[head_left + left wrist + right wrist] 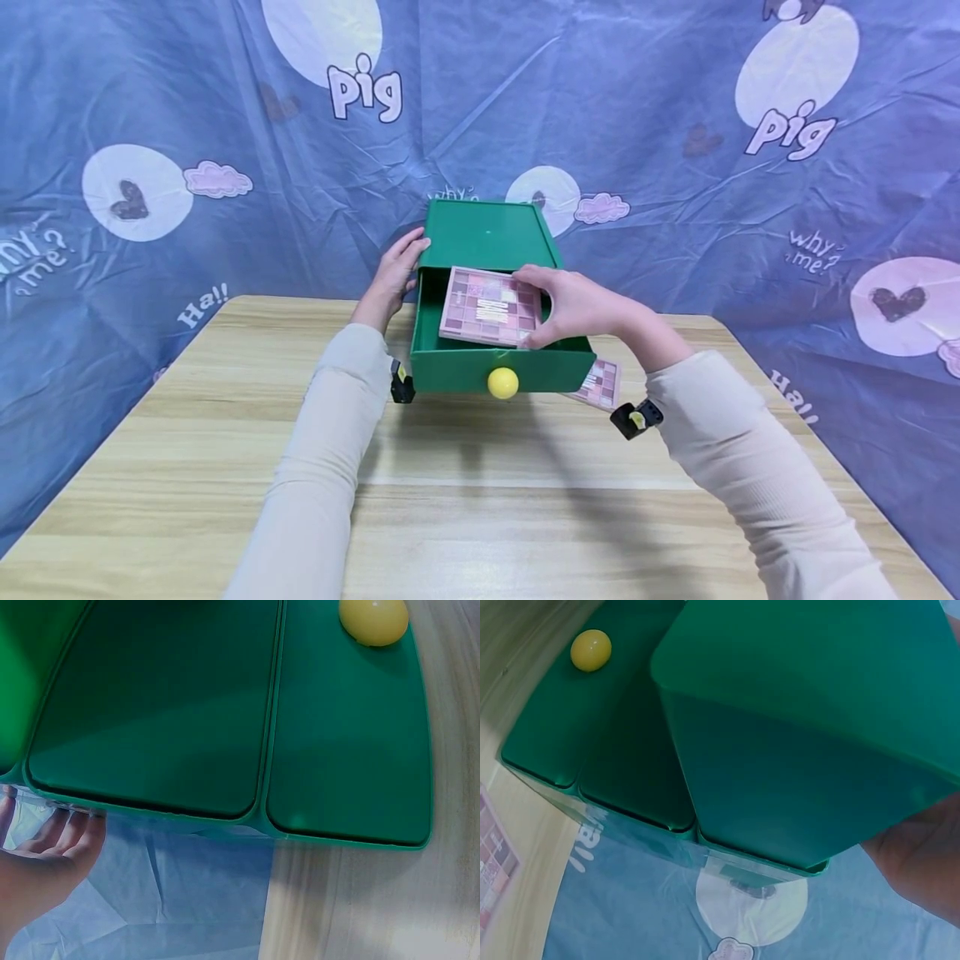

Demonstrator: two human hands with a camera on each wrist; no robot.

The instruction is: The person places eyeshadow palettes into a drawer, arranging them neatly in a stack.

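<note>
A green drawer cabinet [487,237] stands toward the back of the table with its top drawer [450,371] pulled out, a round yellow knob [502,383] on the front. Over the drawer's opening, tilted, is a pink eyeshadow palette [472,308] with a grid of shades and white lettering. My right hand [588,307] grips its right end, thumb at the near edge and fingers at the far edge. My left hand [392,279] rests against the cabinet's left side, fingertips at the upper edge. In the left wrist view those fingers [71,832] touch the side wall.
A second pink palette [602,383] lies on the wooden table [225,467] to the right, partly hidden by the drawer. Lower drawers show in the wrist views, one with a yellow knob [591,651]. A blue printed cloth [480,100] hangs right behind the cabinet.
</note>
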